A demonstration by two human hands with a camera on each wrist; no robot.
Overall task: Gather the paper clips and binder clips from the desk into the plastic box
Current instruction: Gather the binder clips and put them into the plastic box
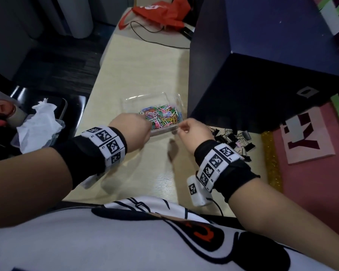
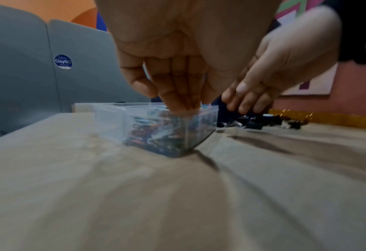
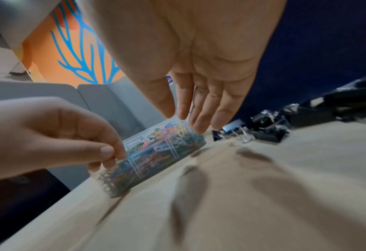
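Observation:
A clear plastic box [image 1: 145,97] [image 2: 113,122] [image 3: 167,149] sits mid-desk, holding a heap of coloured paper clips [image 1: 160,116]. My left hand [image 1: 145,126] [image 2: 182,105] [image 3: 111,158] has its fingertips bunched at the box's near-left corner, thumb against fingers, seemingly pinching the rim. My right hand [image 1: 181,130] [image 3: 184,118] [image 2: 248,101] hovers at the box's near-right corner with fingers straight and relaxed, nothing visible between them. A pile of black binder clips [image 1: 235,139] [image 2: 253,123] [image 3: 263,130] lies on the desk just right of the box.
A tall dark blue partition [image 1: 252,65] rises right behind the box and binder clips. A red bag [image 1: 160,12] and a black cable [image 1: 145,34] lie at the desk's far end. Crumpled tissue [image 1: 39,122] sits in a container off the left edge. A gold strip [image 1: 270,159] borders the desk on the right.

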